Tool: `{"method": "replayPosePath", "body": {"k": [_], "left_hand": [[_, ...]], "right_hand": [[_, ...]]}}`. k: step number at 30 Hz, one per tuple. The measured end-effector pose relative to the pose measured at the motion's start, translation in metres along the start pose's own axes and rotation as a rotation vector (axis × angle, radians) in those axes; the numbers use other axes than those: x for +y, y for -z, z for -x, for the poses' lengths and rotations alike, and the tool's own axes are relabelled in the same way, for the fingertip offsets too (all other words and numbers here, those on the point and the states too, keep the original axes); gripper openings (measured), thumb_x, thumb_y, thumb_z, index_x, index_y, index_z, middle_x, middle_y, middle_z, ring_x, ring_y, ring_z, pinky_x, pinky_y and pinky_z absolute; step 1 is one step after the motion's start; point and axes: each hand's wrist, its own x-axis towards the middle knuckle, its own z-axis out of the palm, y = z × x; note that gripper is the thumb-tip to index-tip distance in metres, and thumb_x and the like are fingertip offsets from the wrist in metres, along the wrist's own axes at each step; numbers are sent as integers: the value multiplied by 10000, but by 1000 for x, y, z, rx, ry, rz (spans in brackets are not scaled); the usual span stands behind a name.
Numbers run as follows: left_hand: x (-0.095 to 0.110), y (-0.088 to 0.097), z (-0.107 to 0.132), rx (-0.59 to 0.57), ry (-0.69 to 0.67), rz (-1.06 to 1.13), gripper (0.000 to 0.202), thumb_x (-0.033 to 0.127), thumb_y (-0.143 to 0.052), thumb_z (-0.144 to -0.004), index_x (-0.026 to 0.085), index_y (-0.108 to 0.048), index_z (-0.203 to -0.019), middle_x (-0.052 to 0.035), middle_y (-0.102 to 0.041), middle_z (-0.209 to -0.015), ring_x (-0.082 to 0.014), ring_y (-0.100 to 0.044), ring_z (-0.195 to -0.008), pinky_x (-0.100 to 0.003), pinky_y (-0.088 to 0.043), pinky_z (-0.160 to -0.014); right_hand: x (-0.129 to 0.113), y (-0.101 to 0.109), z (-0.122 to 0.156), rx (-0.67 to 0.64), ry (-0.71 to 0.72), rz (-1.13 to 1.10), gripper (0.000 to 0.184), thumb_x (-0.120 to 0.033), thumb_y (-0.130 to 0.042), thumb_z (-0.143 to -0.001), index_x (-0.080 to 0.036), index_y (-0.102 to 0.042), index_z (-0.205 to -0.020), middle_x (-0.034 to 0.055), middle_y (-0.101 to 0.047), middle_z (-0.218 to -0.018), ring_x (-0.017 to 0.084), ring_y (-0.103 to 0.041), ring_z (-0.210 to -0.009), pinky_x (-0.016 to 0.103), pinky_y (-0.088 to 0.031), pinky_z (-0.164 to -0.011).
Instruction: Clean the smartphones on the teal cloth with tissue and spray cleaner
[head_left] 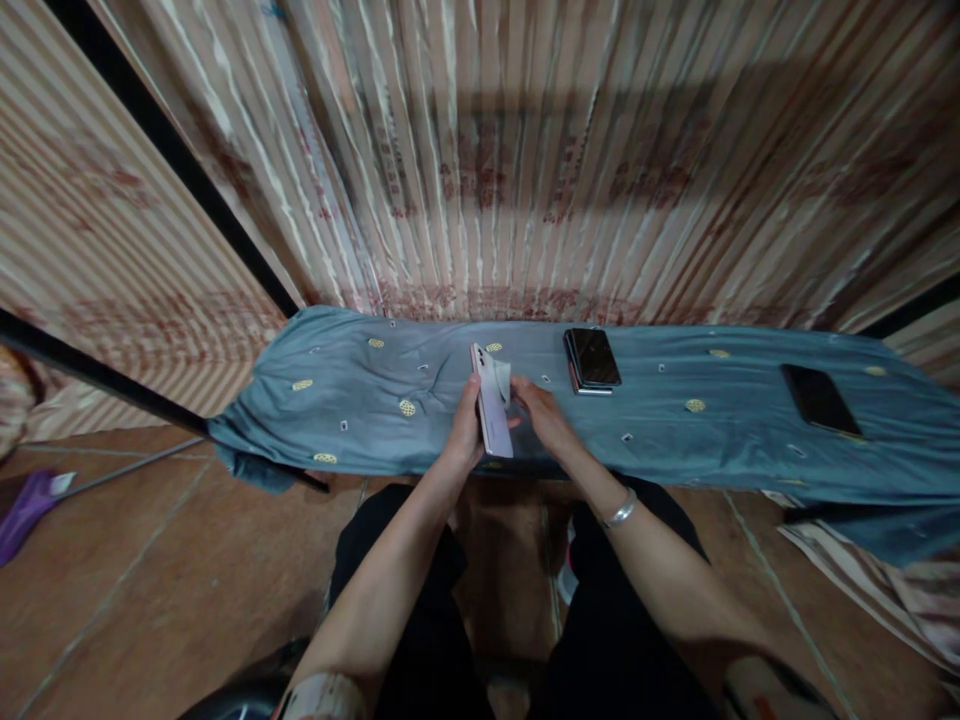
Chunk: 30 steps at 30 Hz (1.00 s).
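My left hand [466, 424] is closed around a pale lilac smartphone [492, 405], its camera side facing up and tilted. Pinched in my right hand [538, 408] is a small light grey cloth [502, 380], which lies against the phone's right edge near the camera end. Both hands are just above the blue-grey cloth cover [450, 440] of a narrow table. To the right of my hands, a stack of phones [592, 360] rests on the cover, the top one with its dark screen up.
Farther right lies a single dark phone [820, 400]. A striped curtain [487, 180] hangs right behind the table. Black frame bars [180, 170] slant down at the left. On the tiled floor at the left is a purple broom head [28, 512].
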Motion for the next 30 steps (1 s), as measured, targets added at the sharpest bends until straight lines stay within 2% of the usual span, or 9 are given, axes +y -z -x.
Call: {"method": "replayPosePath", "body": {"k": [3,5,10,13,15,22,26,30], "left_hand": [[0,-1,-2,23,10,11,394,417,-544,-1066,221,-688,-1376,-65,-834,-1078,-237,-807,-960,-362,-674,-855],[1,-2,-2,47,13,35,405,395,-480,-1090,204,-687,-1381,-69,-839,-1074,-245,-807,-1000,-359,-662,-897],[6,-4,1,61,-7,100,472,376,-415,-1106,141,-654,-1439,-96,-847,-1092,-262,-797,-1083,-351,-616,-1008],[6,-4,3,82,9,91,444,353,-406,-1108,152,-690,-1384,-73,-852,-1027,-271,-800,-1062,-342,-629,-959],[4,-4,4,93,16,77,418,324,-410,-1106,148,-701,-1349,-55,-846,-970,-258,-803,-1027,-328,-634,-920],[-4,-5,4,84,34,45,335,282,-527,-1048,126,-731,-1264,-41,-832,-891,-233,-806,-958,-303,-628,-902],[-4,-4,2,83,56,85,343,306,-537,-1047,139,-748,-1259,-49,-839,-929,-235,-805,-1043,-305,-612,-984],[0,-2,-1,61,40,139,399,326,-481,-1076,159,-735,-1334,-57,-851,-1060,-240,-784,-1156,-340,-586,-1077]], "right_hand": [[-7,0,6,-60,-64,-54,778,-851,-313,-1018,-338,-734,-1425,36,-777,-1398,317,-714,-1323,567,-592,-1137],[-10,-3,11,-87,-54,-16,750,-833,-346,-1020,-348,-700,-1470,32,-732,-1475,319,-679,-1377,566,-573,-1166],[-10,-13,19,-73,-17,160,777,-790,-391,-1031,-276,-603,-1574,97,-533,-1686,327,-459,-1596,590,-323,-1353],[-8,-14,17,-69,-1,171,756,-769,-380,-1048,-311,-525,-1631,56,-388,-1779,297,-329,-1667,580,-231,-1384],[-6,-12,13,-68,14,163,766,-774,-357,-1053,-313,-502,-1646,56,-387,-1780,289,-323,-1670,586,-195,-1390],[-4,-3,4,-49,4,178,797,-761,-316,-1066,-271,-450,-1680,80,-408,-1768,274,-353,-1657,541,-209,-1396],[-7,-3,8,-94,48,223,785,-720,-327,-1083,-249,-398,-1706,98,-381,-1780,277,-331,-1667,558,-208,-1393],[-11,-5,17,-182,112,255,764,-672,-367,-1095,-241,-357,-1725,111,-354,-1792,278,-303,-1678,553,-225,-1389]]}}
